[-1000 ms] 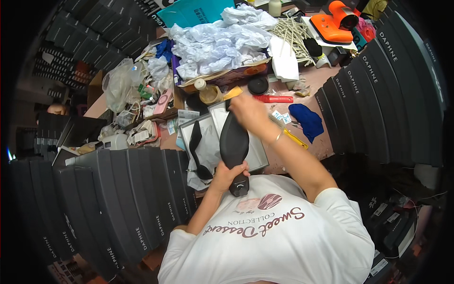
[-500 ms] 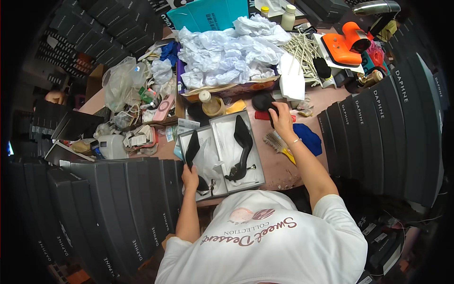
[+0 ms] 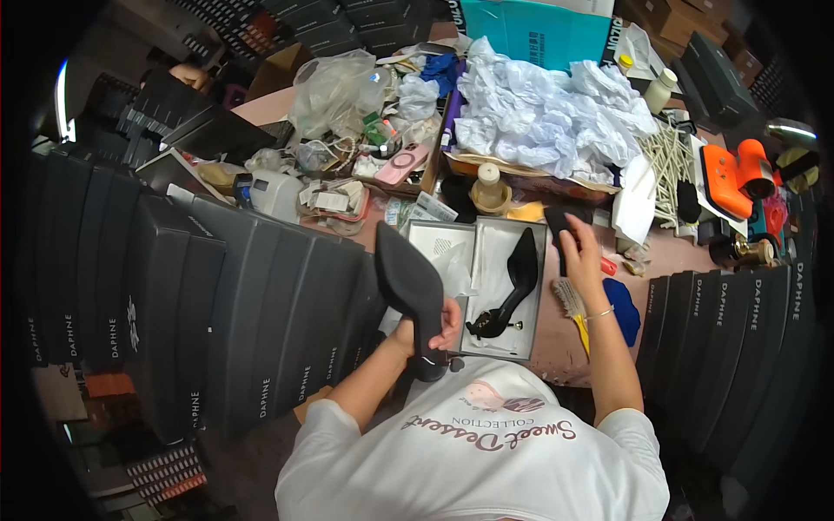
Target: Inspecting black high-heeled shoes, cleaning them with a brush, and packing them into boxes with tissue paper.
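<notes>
My left hand (image 3: 405,337) is closed around a black pointed-toe heeled shoe (image 3: 405,273), raised with its toe up, near my chest. The other shoe of the pair (image 3: 522,271) lies in the right half of an open grey shoebox (image 3: 539,304) with white paper inside. Right of the box, my right hand (image 3: 586,260) is closed on a dark, elongated object (image 3: 557,236); its kind is unclear. Below that hand lies a brush with a yellow handle (image 3: 581,333), and a blue cloth (image 3: 620,313) is beside my wrist.
Tall stacks of dark shoeboxes (image 3: 234,304) flank the table on both sides. Behind the open box stand a jar with a pump top (image 3: 491,193) and a box heaped with crumpled white paper (image 3: 539,108). An orange device (image 3: 725,182) sits at the far right.
My left hand has lifted the left shoe out of the box toward me. My right hand has drawn slightly nearer with the dark object. The head view has turned left.
</notes>
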The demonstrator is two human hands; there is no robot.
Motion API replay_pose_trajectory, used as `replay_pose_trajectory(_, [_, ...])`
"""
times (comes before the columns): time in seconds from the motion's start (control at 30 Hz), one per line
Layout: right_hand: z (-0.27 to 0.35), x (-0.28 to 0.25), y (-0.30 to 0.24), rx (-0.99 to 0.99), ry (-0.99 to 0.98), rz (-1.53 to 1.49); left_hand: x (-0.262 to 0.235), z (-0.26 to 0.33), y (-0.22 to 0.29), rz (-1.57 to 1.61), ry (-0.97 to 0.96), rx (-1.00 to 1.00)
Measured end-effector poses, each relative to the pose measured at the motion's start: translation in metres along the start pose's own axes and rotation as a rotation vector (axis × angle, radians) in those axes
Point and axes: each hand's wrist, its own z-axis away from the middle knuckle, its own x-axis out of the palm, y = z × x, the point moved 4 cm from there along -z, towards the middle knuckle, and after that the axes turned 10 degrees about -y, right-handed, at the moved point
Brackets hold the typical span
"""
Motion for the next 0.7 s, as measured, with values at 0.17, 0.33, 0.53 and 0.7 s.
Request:
replay_pose_trajectory(0.17, [0.073,0.008,-0.139,-0.262,-0.188,-0.031,0.005,-0.013,-0.062,0.312,-0.42,-0.325])
replay_pose_trajectory(0.33, [0.049,0.046,-0.162,-0.419,-0.122,0.287,0.028,-0.01,-0.088,0.26,-0.358,-0.6])
replay_pose_trajectory(0.53, [0.12,0.046,-0.186,-0.492,-0.31,0.233,0.004,0.014,-0.097,0.268,-0.172,-0.605])
replay_pose_trajectory(0.7, [0.07,0.041,-0.155,-0.362,-0.064,0.23,0.028,-0.001,-0.1,0.18,-0.409,-0.558])
